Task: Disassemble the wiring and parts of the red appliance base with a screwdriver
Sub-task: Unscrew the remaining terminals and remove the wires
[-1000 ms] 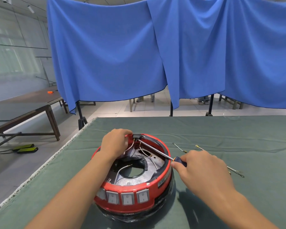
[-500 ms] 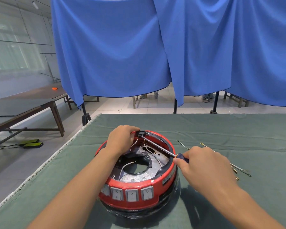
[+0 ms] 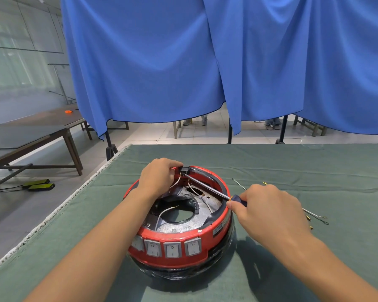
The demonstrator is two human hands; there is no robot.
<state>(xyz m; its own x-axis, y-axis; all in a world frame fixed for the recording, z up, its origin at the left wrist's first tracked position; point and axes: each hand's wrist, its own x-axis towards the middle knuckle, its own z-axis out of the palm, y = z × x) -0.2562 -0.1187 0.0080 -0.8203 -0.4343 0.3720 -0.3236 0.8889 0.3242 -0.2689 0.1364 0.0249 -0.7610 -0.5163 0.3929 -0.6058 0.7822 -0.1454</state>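
Red appliance base (image 3: 179,236) sits on the green cloth (image 3: 292,162). Right hand (image 3: 268,210) pinches the screwdriver (image 3: 207,187) handle at the 3 o'clock rim; shaft runs toward 11 o'clock, tip at the black connector (image 3: 184,170). Left hand (image 3: 159,177), nearer, curls around that far rim part.

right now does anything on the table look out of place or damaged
Nothing looks damaged. The red appliance base sits level on the green cloth with loose white wires inside, as expected mid-disassembly. A few thin wire leads lie beside it on the cloth, behind the right hand holding the screwdriver.
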